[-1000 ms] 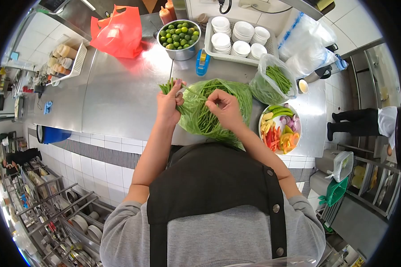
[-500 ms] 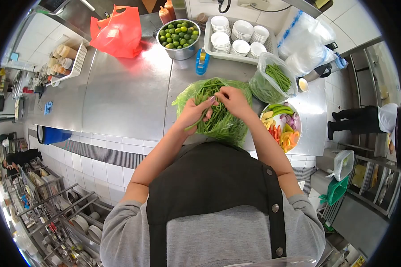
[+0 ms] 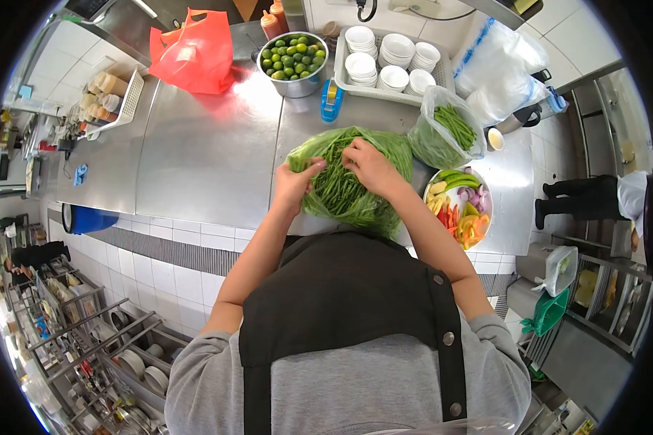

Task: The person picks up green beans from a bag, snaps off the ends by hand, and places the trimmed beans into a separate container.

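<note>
A light green plastic bag (image 3: 392, 148) lies spread open on the counter in front of me, full of long, thin green stalks (image 3: 339, 190) that look like string beans. At the bag's left edge is my left hand (image 3: 295, 185), its thumb pointing right over the stalks and its fingers closed on the bag's rim. My right hand (image 3: 371, 167) reaches into the upper middle of the heap, with fingertips bent together on some stalks. Those fingertips are partly hidden. Cut green beans (image 3: 453, 125) fill a clear bag (image 3: 432, 141) just to the right.
A plate (image 3: 488, 217) of sliced peppers and onion sits right of the bag. Behind stand a pot (image 3: 297, 88) of limes, a blue tape dispenser (image 3: 331, 101) and a tray (image 3: 442, 72) of stacked white dishes. A red bag (image 3: 196, 58) is farther left. Another person (image 3: 595, 196) stands at right.
My hands were close together over the stalks, with some in the left hand. Now they are apart: the left has moved left to the bag's edge, the right stays over the heap.
</note>
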Motion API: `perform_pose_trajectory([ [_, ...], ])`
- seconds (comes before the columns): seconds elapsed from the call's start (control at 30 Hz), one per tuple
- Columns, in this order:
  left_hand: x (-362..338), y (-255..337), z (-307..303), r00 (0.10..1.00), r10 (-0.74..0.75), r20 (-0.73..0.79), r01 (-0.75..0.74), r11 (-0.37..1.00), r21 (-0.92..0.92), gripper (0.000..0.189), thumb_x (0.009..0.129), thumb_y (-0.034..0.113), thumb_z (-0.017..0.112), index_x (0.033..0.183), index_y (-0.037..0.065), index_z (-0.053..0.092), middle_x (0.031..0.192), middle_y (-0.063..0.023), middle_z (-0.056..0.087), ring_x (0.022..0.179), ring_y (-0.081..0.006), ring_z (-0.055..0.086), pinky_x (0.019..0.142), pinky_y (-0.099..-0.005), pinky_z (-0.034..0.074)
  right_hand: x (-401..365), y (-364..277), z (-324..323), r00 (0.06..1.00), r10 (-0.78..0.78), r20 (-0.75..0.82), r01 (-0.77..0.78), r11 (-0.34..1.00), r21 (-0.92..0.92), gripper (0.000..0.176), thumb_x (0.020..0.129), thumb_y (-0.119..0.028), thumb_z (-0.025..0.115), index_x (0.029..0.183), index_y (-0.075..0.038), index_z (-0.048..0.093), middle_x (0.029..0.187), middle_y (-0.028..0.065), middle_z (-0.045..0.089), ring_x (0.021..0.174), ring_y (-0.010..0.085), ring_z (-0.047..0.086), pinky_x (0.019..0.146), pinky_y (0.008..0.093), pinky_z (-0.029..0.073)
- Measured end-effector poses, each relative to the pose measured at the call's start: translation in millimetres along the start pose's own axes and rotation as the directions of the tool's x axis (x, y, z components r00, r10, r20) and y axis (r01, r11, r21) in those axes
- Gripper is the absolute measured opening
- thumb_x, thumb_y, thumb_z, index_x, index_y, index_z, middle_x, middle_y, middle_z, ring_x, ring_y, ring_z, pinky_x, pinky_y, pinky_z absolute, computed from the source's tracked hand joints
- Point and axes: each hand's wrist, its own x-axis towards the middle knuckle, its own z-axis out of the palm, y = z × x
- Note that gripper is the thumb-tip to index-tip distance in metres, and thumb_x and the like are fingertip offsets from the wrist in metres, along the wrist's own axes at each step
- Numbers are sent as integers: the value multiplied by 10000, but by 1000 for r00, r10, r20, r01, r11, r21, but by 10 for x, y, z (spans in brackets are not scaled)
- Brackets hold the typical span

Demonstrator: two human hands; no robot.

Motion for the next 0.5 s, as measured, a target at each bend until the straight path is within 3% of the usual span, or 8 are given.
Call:
perform_pose_trajectory([
  [0.07,-26,81,108,990,83,114,-103,976,191,179,808,132,836,899,8,744,739,-16,694,522,-51,528,469,-218,423,33,-118,-101,999,-31,-22,32,999,25,76,873,-67,653,904,-29,595,976,118,549,975,324,588,845,423,494],
  [0.1,-10,69,149,987,102,124,-126,971,203,172,805,123,841,900,12,750,747,-13,702,519,-44,522,464,-209,408,44,-152,-135,998,-47,-34,48,998,36,77,873,-63,649,918,-28,597,975,120,549,971,330,583,845,415,492],
  [0.2,39,85,239,976,164,146,-191,962,194,150,811,108,840,901,18,761,757,-7,717,508,-28,502,452,-193,375,71,-169,-191,990,11,-143,23,971,237,50,901,-53,651,939,-27,633,949,80,582,841,224,600,734,331,480],
  [0.23,40,129,253,972,186,146,-209,964,163,139,823,110,830,899,16,760,752,-7,718,502,-27,494,450,-195,373,75,-169,-193,967,191,-168,-73,841,537,44,907,-60,660,933,-29,642,925,59,598,810,183,588,716,305,468],
  [0.3,23,236,260,969,197,148,-210,975,77,126,855,116,802,914,16,751,766,-15,721,497,-23,475,446,-195,365,70,-160,-167,861,507,-37,-141,308,941,42,921,-73,679,923,-35,660,877,18,631,749,102,564,679,252,445],
  [0.37,9,337,222,972,174,157,-172,985,-28,122,896,124,767,947,18,732,806,-30,729,498,-18,453,443,-191,354,11,-87,-141,893,445,-74,-158,462,872,68,911,-97,716,911,-39,680,829,3,650,739,53,563,673,230,452],
  [0.4,28,342,187,976,143,165,-115,979,-166,131,908,126,754,968,17,715,849,-51,734,504,-18,448,443,-186,356,-21,-45,-125,907,411,-90,-161,535,829,81,907,-109,734,904,-41,690,805,-4,659,734,29,563,669,219,455],
  [0.5,106,363,68,977,48,206,60,872,-486,153,940,128,720,1033,21,664,982,-99,735,527,-16,435,445,-172,359,-140,-2,-38,929,351,114,-350,740,574,81,909,-105,734,919,-30,704,809,-17,666,755,42,572,701,219,463],
])
